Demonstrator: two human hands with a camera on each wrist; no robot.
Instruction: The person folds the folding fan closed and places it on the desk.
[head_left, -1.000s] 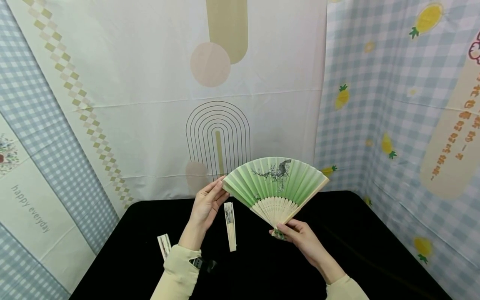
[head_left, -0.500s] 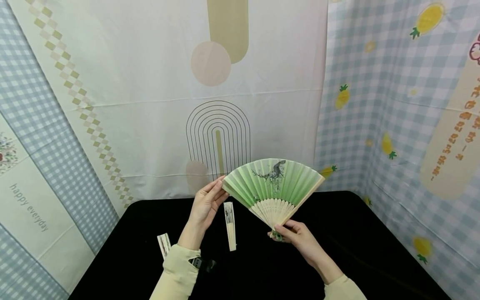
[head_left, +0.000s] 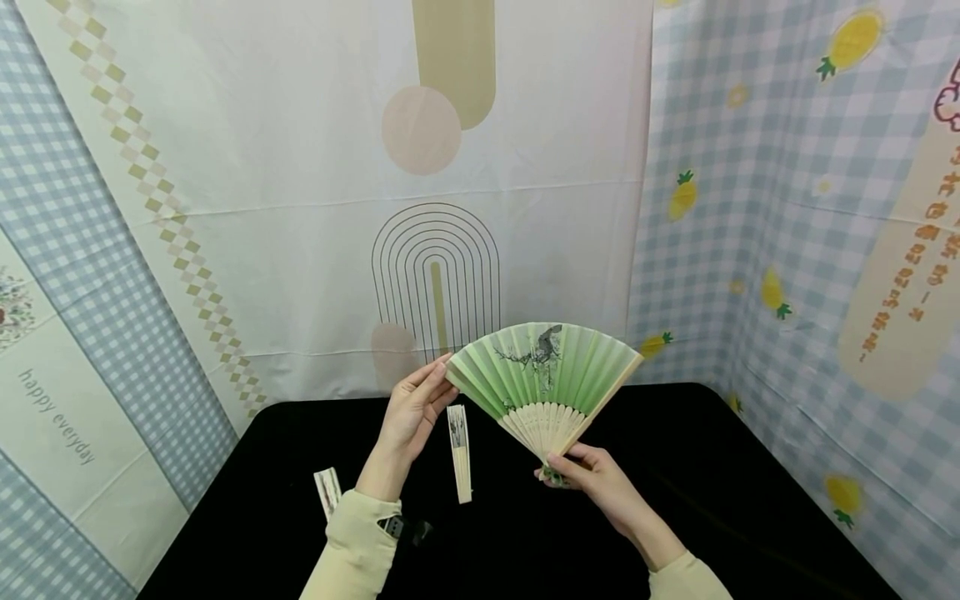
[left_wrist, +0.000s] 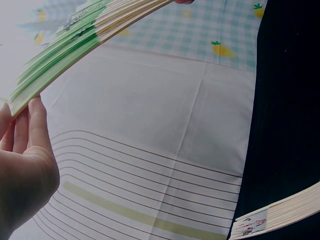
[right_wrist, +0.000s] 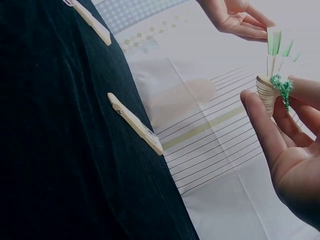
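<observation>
A green folding fan (head_left: 543, 367) is spread wide between both hands above the black table, its pale ribs showing below a dark painted branch. The left hand (head_left: 411, 408) pinches the upper left corner of the leaf between thumb and fingers. At the pivot end, the right hand (head_left: 592, 475) grips the gathered ribs. A green tassel (right_wrist: 282, 87) hangs by the right fingers in the right wrist view. Behind the left wrist lies a folded fan (head_left: 460, 454) with pale ribs on the cloth.
Another folded fan (head_left: 327, 490) lies further left, partly hidden by the left sleeve. The black-covered table (head_left: 270, 458) meets a white printed curtain (head_left: 315, 250) at the back. Blue checked cloth (head_left: 705, 275) with pineapples hangs at the right.
The fan's right edge has swung slightly left and down, narrowing its spread a little. The right hand has shifted slightly left and down; the left hand has stayed about where it was.
</observation>
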